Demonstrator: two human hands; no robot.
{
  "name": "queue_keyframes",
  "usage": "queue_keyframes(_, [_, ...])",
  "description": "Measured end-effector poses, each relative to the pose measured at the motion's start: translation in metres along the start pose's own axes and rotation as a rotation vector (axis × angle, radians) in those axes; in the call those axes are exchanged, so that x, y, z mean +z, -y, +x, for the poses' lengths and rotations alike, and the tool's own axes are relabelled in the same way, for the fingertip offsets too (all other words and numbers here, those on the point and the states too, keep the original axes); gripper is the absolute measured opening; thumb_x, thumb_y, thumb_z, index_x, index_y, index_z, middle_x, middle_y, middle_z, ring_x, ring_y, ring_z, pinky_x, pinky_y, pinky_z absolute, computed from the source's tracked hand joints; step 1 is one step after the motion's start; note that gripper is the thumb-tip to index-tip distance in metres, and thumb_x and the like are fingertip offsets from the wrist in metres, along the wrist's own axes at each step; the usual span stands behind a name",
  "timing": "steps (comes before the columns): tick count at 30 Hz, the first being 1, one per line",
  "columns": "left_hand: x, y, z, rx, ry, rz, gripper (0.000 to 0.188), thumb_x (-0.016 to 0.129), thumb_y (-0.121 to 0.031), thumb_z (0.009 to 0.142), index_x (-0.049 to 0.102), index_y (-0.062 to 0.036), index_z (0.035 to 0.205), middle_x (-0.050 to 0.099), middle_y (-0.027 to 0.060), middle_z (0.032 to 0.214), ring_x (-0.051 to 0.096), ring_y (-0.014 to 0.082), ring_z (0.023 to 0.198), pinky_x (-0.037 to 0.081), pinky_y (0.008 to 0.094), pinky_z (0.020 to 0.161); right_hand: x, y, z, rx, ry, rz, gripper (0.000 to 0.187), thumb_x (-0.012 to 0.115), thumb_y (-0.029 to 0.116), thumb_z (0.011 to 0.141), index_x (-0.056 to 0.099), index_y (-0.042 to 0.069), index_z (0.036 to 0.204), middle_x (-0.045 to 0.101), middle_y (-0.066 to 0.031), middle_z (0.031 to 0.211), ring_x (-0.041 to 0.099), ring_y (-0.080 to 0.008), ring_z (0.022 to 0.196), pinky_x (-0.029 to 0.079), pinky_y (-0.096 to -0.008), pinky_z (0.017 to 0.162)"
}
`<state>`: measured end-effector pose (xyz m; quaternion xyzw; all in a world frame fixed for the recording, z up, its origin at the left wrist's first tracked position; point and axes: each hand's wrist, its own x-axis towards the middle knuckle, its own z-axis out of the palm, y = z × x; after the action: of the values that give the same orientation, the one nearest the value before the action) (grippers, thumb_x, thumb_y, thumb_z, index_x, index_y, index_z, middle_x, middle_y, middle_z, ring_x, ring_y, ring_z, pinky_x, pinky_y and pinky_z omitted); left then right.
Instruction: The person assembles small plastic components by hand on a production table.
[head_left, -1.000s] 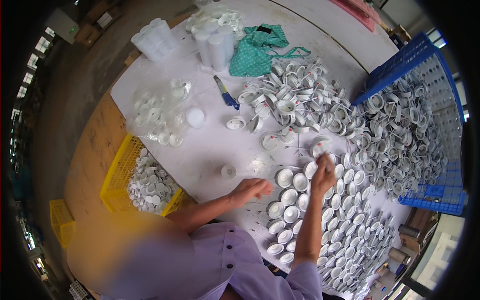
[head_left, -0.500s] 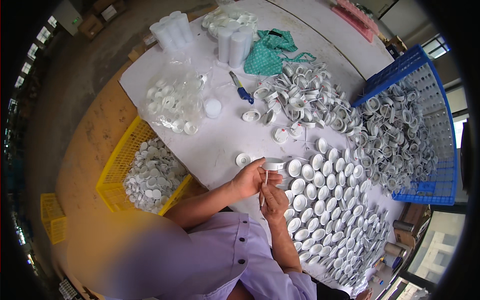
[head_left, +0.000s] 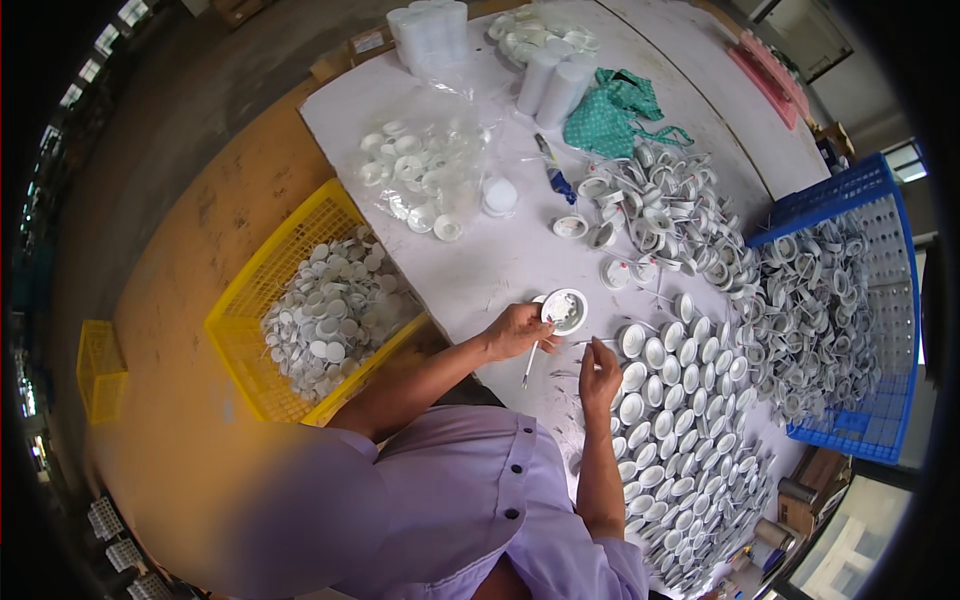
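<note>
Above the bench (head_left: 462,272), the left hand (head_left: 517,331) pinches with its fingers the white cup (head_left: 566,311), probably light and stiff, best held by its rim; the right hand's (head_left: 600,378) grip I cannot tell.

Half a second ago both hands met at the white cup (head_left: 564,312), seen edge-on; now the left hand (head_left: 515,333) alone holds it, hollow side turned toward the camera, its lead (head_left: 530,366) hanging down. The right hand (head_left: 601,374), stretched farther out a second ago, has parted from the cup to its right. The view has swung too, shifting the worktop (head_left: 450,272) rightward.
</note>
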<state>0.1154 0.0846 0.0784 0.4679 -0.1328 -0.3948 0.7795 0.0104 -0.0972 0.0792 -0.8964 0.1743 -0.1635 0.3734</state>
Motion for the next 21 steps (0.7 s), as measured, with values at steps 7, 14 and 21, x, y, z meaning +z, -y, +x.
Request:
queue_keyframes(7, [-0.036,0.005,-0.025,-0.050,-0.146,0.068,0.029,0.051,-0.015,0.093,0.052,0.0004,0.117,0.060,0.0097,0.110,0.062,0.0185,0.095,0.051,0.0262,0.062,0.057,-0.021,0.037,-0.150,0.226,-0.253,0.058,0.074,0.022,0.070,0.053,-0.002,0.120,0.057,-0.0195,0.111,0.056,-0.0337,0.099,0.048,-0.0407,0.083])
queue_keyframes(14, [-0.041,-0.004,-0.042,-0.088,-0.175,-0.099,0.030,0.049,-0.011,0.092,0.050,0.0020,0.119,0.059,0.0098,0.111,0.061,0.0165,0.094,0.044,0.0234,0.058,0.081,0.016,0.044,-0.095,0.328,-0.414,0.043,0.069,0.034,0.072,0.056,0.006,0.103,0.057,-0.0190,0.102,0.053,-0.0389,0.095,0.046,-0.0453,0.082])
queue_keyframes(21, [-0.043,-0.003,-0.046,-0.094,-0.330,0.014,0.029,0.054,-0.017,0.089,0.057,0.0013,0.111,0.065,0.0072,0.096,0.062,0.0113,0.078,0.039,0.0213,0.054,0.082,0.017,0.039,-0.159,0.324,-0.364,0.041,0.069,0.028,0.072,0.055,0.005,0.104,0.058,-0.0175,0.100,0.054,-0.0366,0.094,0.044,-0.0453,0.081])
